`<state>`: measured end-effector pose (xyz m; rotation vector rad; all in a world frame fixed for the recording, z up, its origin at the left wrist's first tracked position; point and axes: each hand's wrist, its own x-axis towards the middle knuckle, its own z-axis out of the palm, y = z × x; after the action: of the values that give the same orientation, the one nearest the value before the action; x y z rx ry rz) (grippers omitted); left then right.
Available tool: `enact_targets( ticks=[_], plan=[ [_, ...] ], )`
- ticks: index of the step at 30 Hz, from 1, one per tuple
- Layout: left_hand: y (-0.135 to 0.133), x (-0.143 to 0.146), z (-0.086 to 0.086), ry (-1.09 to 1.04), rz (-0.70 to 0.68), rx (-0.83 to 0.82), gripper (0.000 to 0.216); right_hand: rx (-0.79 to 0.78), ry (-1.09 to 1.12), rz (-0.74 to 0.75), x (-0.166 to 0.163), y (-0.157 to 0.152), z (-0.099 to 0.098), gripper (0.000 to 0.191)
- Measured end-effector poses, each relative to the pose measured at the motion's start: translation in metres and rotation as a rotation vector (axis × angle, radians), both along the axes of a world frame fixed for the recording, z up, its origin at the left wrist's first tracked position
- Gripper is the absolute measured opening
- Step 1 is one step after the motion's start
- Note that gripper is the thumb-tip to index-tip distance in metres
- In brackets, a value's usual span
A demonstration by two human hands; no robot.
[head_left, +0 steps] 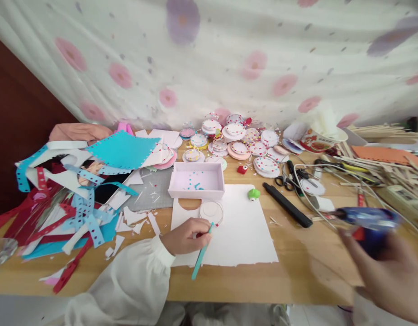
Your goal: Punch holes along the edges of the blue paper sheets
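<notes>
My left hand (190,236) is closed, pinching a slim teal stick (199,262) that slants over the white paper sheet (243,235). Just beyond those fingers lies a white paper disc (211,209) with a thin wire ring around it and small red beads on the wire. At the right, my right hand (382,271) is wrapped around a blue hot glue gun (368,218), its nozzle pointing left; both are smeared by motion. Behind the sheet stands a pale lilac box (196,194) with small blue bits inside.
Paper scraps (90,194) heap up at the left. Several beaded paper discs (236,147) crowd the back. A black rod-shaped tool (287,204), scissors (284,181), a white cord (361,181) and wooden sticks (382,133) lie on the right. Two punches, green (253,194) and red (242,169), sit mid-table.
</notes>
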<state>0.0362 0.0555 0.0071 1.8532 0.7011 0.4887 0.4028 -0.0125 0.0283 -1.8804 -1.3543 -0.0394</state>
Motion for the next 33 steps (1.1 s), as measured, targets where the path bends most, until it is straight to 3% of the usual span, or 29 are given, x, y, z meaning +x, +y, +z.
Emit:
enact_targets(
  ticks=[3,5,9,13,21,33],
  plan=[
    [0.004,-0.003,-0.008,-0.003,0.022,-0.009,0.036,0.094,0.172,0.148,-0.057,0.03,-0.012,0.03],
    [0.006,-0.005,-0.011,-0.008,0.037,-0.018,0.035,0.082,0.164,0.276,-0.091,0.048,-0.02,0.027],
    [0.008,-0.005,-0.012,-0.023,0.064,-0.045,0.034,0.099,0.204,0.38,-0.128,0.067,-0.037,0.023],
    [0.009,-0.004,-0.015,-0.036,0.116,-0.065,0.035,0.096,0.19,0.434,-0.132,0.069,-0.048,0.021],
    [0.01,-0.005,-0.022,-0.077,0.114,-0.093,0.036,0.088,0.157,0.502,-0.132,0.069,-0.05,0.022],
    [0.01,-0.004,-0.019,-0.083,0.114,-0.095,0.034,0.065,0.119,0.502,-0.132,0.066,-0.057,0.024]
  ],
)
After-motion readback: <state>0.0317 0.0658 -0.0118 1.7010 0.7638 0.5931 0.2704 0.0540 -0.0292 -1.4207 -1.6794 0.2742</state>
